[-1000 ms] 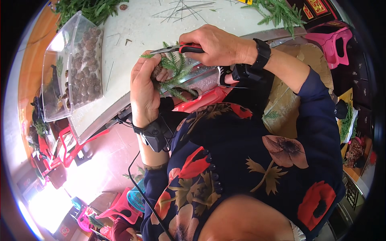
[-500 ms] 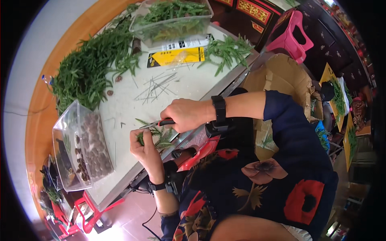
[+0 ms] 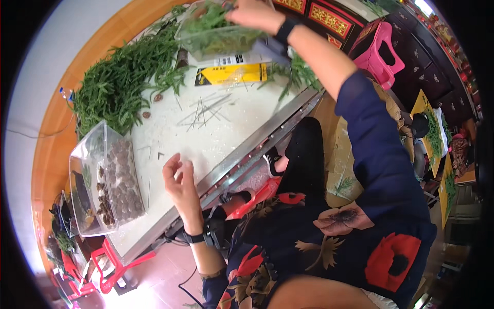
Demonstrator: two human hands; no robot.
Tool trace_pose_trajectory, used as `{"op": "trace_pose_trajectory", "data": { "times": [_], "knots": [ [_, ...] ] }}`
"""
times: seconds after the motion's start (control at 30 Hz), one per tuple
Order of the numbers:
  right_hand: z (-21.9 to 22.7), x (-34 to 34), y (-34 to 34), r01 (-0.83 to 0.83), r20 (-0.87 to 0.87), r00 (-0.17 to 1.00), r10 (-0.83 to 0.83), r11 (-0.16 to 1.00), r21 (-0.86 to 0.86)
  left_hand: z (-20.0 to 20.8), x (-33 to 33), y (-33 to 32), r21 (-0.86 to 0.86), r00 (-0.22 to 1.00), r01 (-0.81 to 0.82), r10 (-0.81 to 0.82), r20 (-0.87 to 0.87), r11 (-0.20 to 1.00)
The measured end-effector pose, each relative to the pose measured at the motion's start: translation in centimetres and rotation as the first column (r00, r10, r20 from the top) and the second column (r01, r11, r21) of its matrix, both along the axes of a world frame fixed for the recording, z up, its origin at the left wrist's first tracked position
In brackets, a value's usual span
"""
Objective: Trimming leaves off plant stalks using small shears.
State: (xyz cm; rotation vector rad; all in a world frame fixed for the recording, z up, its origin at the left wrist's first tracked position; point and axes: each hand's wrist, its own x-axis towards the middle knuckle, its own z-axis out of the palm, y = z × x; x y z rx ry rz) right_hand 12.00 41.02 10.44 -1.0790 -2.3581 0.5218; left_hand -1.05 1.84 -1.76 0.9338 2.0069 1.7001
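Where the right hand reaches: clear plastic bin, long axis left to right; finger grip blurred, cannot tell.
Left hand: fingers loosely curled, apart, pointing tableward.

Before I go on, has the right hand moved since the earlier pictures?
Yes, forward. The right hand was on the near side of the loose wires; now it is beyond them, at the clear box.

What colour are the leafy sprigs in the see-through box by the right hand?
Green. The sprigs show best in the head view.
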Motion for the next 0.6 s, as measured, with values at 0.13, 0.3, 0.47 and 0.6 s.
{"op": "trace_pose_trajectory", "data": {
  "times": [0.13,0.3,0.47,0.6],
  "knots": [
    [1.9,0.1,-1.6,0.148,0.06,0.988,-0.14,0.976,-0.161,-1.1,-0.5,-0.4,-0.094,0.982,-0.028,0.01,-0.19,0.995],
    [-3.0,0.5,-7.3,-0.145,0.021,0.989,0.145,0.989,0.006,-1.7,-1.6,-0.9,-0.15,0.967,-0.061,0.021,-0.255,0.987],
    [-11.8,2.3,-12.3,-0.246,0.387,0.898,0.207,0.968,0.053,-1.3,-2.0,-1.2,-0.245,0.956,-0.081,0.006,-0.293,0.966],
    [-15.7,3.2,-12.3,-0.142,0.345,0.935,0.085,0.979,0.145,-1.9,-2.1,-1.3,-0.275,0.923,-0.076,-0.036,-0.382,0.958]
  ]
}}
